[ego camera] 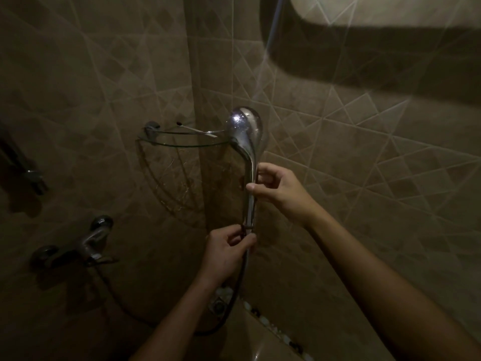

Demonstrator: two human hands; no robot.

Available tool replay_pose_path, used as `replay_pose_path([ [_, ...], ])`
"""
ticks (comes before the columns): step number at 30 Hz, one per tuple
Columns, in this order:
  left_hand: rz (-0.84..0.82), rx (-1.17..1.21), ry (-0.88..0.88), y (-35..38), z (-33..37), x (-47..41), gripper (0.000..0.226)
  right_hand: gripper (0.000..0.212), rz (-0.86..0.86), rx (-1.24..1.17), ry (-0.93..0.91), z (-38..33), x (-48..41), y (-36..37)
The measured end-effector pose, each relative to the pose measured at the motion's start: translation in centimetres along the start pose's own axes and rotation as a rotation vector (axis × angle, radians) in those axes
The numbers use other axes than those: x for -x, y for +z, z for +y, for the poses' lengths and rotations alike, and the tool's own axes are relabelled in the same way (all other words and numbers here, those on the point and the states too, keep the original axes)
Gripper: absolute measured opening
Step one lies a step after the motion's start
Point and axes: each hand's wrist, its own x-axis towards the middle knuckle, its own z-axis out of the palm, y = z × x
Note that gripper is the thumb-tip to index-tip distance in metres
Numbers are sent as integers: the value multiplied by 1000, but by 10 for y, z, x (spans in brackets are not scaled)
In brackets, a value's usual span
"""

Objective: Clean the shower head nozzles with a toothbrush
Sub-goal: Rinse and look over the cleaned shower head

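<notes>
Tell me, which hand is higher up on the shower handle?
The right hand, pinching the middle of the shower head handle. The left hand holds lower, where the hose joins.

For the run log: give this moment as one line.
right hand: grips shower head handle | left hand: at hose joint | toothbrush: on shelf

dim, murky frame, glare on chrome shower head (243,126), dark corners, wide-angle warping

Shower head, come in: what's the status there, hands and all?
Right hand gripping shower head handle mid-length. Left hand pinching the hose joint below. Toothbrush lies untouched on glass corner shelf. Nozzles face away, nothing blocking.
</notes>
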Motion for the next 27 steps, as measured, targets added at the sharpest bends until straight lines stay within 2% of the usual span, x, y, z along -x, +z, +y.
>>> replay_pose_path([
  [5, 32, -1, -22, 5, -3, 0, 10, 20, 106, 147, -22, 0, 1, 9],
  [8, 38, -10, -15, 7, -3, 2, 9, 10, 60, 188, -27, 4, 4, 7],
  [12, 60, 25, -41, 10, -4, 4, 13, 29, -16, 23, 44, 8, 9, 1],
  [14, 72, 19, -48, 13, -6, 5, 12, 30, 27, 84, 53, 7, 10, 1],
  [18, 132, 1, -86, 20, -10, 9, 11, 45, 111, 103, 19, 12, 12, 3],
  [23, 157, 58, -115, 24, -11, 18, 6, 40, 34, 91, 68, 16, 19, 0],
  [27, 136, 187, -138, 32, -2, 29, 15, 43, -72, 21, 108, 18, 23, -5],
])
